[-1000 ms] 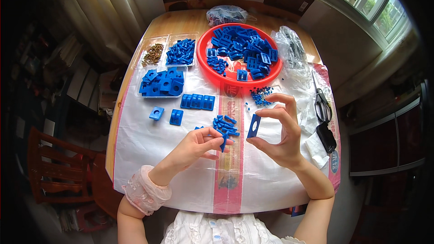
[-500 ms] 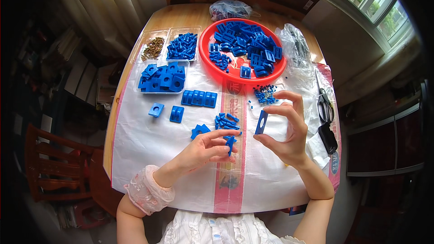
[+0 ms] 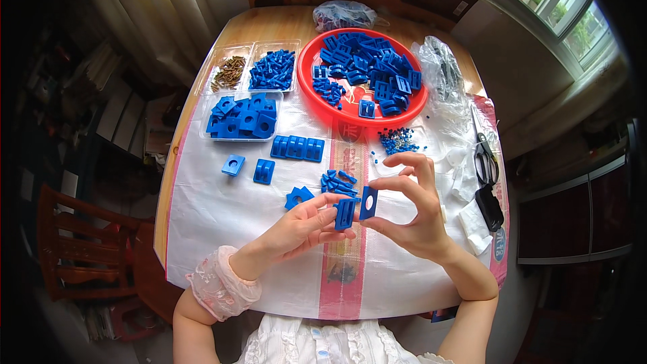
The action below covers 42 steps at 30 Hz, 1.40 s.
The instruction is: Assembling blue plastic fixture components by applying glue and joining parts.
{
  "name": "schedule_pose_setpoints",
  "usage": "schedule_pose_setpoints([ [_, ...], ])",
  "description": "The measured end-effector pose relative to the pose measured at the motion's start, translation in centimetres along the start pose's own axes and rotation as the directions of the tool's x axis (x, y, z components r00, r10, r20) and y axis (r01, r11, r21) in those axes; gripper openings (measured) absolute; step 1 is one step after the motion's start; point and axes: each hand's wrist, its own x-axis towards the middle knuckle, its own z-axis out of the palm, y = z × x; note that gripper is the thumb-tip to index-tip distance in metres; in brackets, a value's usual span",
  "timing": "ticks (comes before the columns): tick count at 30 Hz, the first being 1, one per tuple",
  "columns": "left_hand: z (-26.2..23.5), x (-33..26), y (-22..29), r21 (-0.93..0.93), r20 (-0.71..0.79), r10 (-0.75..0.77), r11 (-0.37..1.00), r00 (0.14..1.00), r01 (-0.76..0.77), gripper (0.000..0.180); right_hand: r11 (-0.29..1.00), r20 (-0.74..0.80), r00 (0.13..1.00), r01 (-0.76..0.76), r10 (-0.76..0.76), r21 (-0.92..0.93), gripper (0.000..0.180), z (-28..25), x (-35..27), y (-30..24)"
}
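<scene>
Between the thumb and fingers of my left hand (image 3: 304,228) is a blue slotted plastic block (image 3: 344,215), held upright. My right hand (image 3: 412,210) pinches a thin blue square plate with a round hole (image 3: 368,203) by its top and bottom edges. The plate stands close beside the block; whether they touch I cannot tell. Just beyond my hands lies a small heap of blue pegs (image 3: 337,180). A few flat blue plates (image 3: 298,197) lie beyond my left hand.
A red round tray (image 3: 423,109) holds many blue parts. Clear boxes hold blue plates (image 3: 247,123), blue pegs (image 3: 273,69) and brass-coloured pins (image 3: 230,73). Blue blocks (image 3: 297,147) stand in a row. Tiny beads (image 3: 397,140) lie beyond my right hand; scissors (image 3: 484,160) lie at right.
My right hand has moved left and slightly nearer with the holed plate, up to the block. My left hand has turned the block so its slotted face shows.
</scene>
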Motion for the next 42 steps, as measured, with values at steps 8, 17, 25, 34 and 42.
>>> schedule_pose_setpoints([
  [8, -0.3, 0.0, -0.6, -0.185, 0.057, -0.011, 0.982, 0.998, 0.022, 0.044, 0.993, 0.034, 0.997, 0.072, -0.069, -0.096, 0.050, 0.7, -0.4, -0.9],
  [17, -0.4, 0.5, -1.6, -0.217, 0.046, -0.049, 0.974, 0.998, 0.058, 0.045, 0.982, 0.102, 0.992, 0.093, -0.077, -0.167, 0.050, 1.3, -0.6, -1.1],
  [25, -0.4, 0.6, -1.8, -0.211, 0.092, -0.054, 0.975, 0.994, 0.073, 0.043, 0.971, 0.181, 0.982, 0.100, -0.061, -0.216, 0.048, 1.6, -0.8, -0.9],
  [34, -0.8, 0.4, -2.2, -0.249, 0.056, -0.085, 0.964, 0.995, 0.097, 0.040, 0.969, 0.210, 0.976, 0.105, -0.057, -0.225, 0.048, 1.8, -0.7, -1.0],
  [42, -0.8, 0.5, -2.3, -0.253, 0.057, -0.090, 0.962, 0.994, 0.102, 0.040, 0.968, 0.216, 0.974, 0.111, -0.062, -0.224, 0.047, 1.8, -0.7, -1.0],
])
